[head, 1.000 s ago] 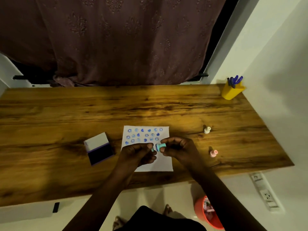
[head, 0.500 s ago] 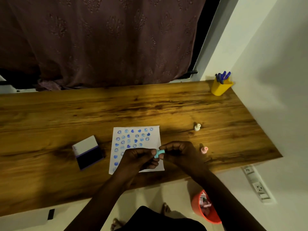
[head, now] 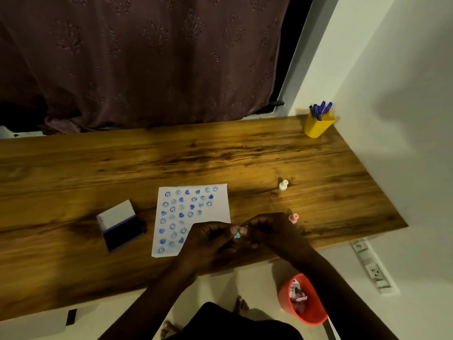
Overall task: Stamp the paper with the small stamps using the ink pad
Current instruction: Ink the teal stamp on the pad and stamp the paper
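Note:
A white paper (head: 218, 207) covered with several blue smiley and heart prints lies on the wooden desk (head: 220, 158). Over its lower right corner my left hand (head: 208, 239) and my right hand (head: 267, 229) meet, both pinching a small teal stamp (head: 237, 233), mostly hidden by the fingertips. The open ink pad (head: 121, 227), dark pad below and white lid above, lies left of the paper. A white stamp (head: 283, 185) stands to the right, and a pink stamp (head: 293, 217) stands just beside my right hand.
A yellow cup (head: 317, 125) of blue pens stands at the desk's far right corner by the wall. Below the desk's near edge stands an orange bin (head: 308, 305) on the floor. A dark curtain hangs behind the desk.
The view has shifted, so everything sits lower and further left in frame. My two hands have closed in tighter around the teal stamp, which shows less than before.

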Demonstrator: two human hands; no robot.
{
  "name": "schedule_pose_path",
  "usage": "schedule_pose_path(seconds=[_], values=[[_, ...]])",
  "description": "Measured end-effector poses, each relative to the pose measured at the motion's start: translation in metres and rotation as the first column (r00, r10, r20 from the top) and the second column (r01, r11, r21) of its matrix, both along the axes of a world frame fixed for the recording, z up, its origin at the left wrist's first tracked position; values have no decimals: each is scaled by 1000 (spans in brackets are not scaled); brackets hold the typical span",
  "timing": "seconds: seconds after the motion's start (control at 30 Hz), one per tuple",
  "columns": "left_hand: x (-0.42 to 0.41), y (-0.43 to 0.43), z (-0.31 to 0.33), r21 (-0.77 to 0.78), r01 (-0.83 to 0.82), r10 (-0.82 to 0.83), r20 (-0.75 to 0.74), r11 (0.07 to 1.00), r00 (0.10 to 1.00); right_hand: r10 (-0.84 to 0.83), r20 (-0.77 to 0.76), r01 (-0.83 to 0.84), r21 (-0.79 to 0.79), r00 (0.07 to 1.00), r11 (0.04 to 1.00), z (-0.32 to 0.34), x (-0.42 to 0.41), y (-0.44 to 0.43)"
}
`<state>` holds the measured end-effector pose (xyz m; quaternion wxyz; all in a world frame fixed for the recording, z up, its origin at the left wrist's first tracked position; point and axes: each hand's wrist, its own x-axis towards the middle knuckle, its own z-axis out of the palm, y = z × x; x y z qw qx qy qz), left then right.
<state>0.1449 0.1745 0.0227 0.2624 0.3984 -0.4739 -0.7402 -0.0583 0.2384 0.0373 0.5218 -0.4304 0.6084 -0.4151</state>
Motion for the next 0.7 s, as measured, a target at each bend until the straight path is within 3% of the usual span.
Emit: schedule_pose_path(seconds=[0.1, 0.17, 0.3, 0.4, 0.57, 0.7], values=[[-9, -2, -2, 69, -52, 50, 23, 996, 998, -54, -128, 51, -21, 990, 998, -1, -13, -6], [-11, -6, -1, 117, -101, 97, 42, 988, 994, -82, -311, 70, -48, 947, 996, -1, -22, -12], [-13, -13, -1, 112, -142, 135, 67, 984, 989, -83, -672, 49, -70, 736, 996, -5, -40, -17], [-12, -14, -3, 109, -153, 146, 70, 982, 987, -19, -784, 22, -7, 621, 1000, -13, -51, -17], [-12, -14, -3, 98, -160, 153, 78, 982, 985, 105, -937, 34, 123, 333, 992, -20, -62, -13], [-13, -12, -4, 109, -171, 161, 98, 979, 982, 104, -956, 42, 120, 273, 992, -22, -69, -11]])
